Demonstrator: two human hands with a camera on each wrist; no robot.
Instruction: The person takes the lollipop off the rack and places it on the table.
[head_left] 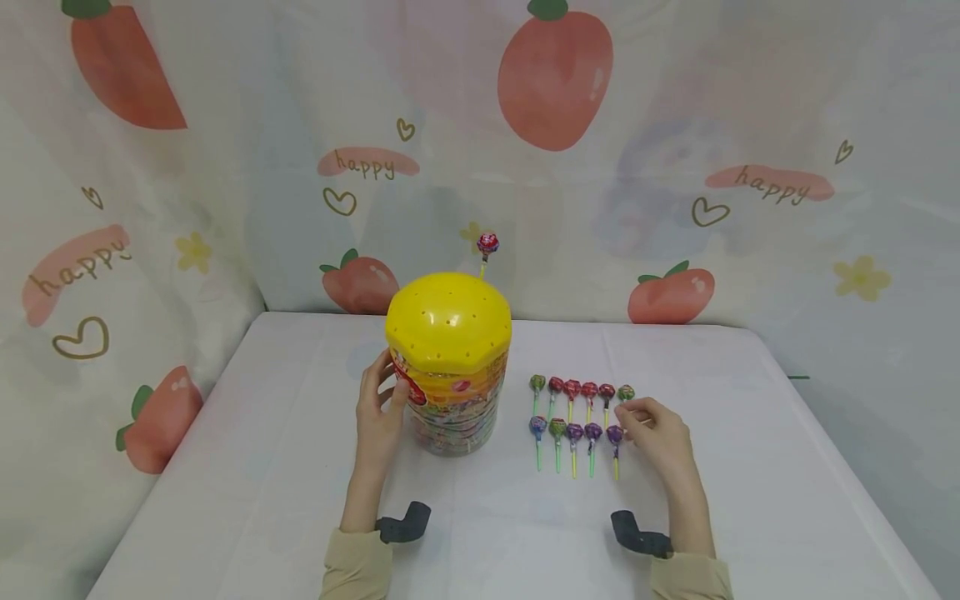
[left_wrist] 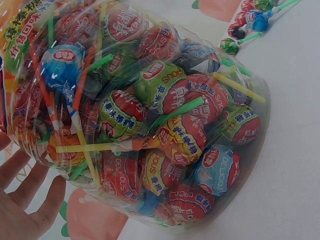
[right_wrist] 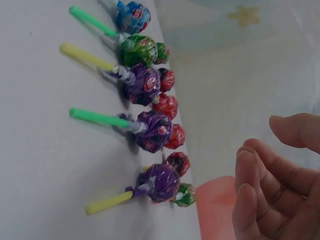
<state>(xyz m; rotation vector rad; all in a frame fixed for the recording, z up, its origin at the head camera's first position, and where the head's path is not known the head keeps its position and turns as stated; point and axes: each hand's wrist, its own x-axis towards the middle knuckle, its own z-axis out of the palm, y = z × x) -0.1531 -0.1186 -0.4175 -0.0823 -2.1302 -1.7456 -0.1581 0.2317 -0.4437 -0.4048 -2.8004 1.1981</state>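
Note:
A tall clear jar (head_left: 457, 421) with a yellow lid (head_left: 450, 321) stands on the table, packed with wrapped lollipops (left_wrist: 172, 137). A lollipop with a red and purple wrapper (head_left: 487, 243) sticks up behind the lid's rim. My left hand (head_left: 381, 417) rests against the jar's left side, its fingers extended along the wall. To the right, two rows of lollipops lie with sticks toward me. Beside the right end of these rows is my right hand (head_left: 660, 429), near a green lollipop (head_left: 626, 392) and a purple one (right_wrist: 162, 182). Its thumb is apart from the loosely bent fingers, with nothing between them.
A white cloth covers the table (head_left: 247, 467), whose far edge meets a patterned curtain (head_left: 450, 192). The back row holds mostly red lollipops (head_left: 572, 388); the front row has blue (head_left: 537, 424), green and purple ones. Dark bands with brackets (head_left: 405, 523) are on both wrists.

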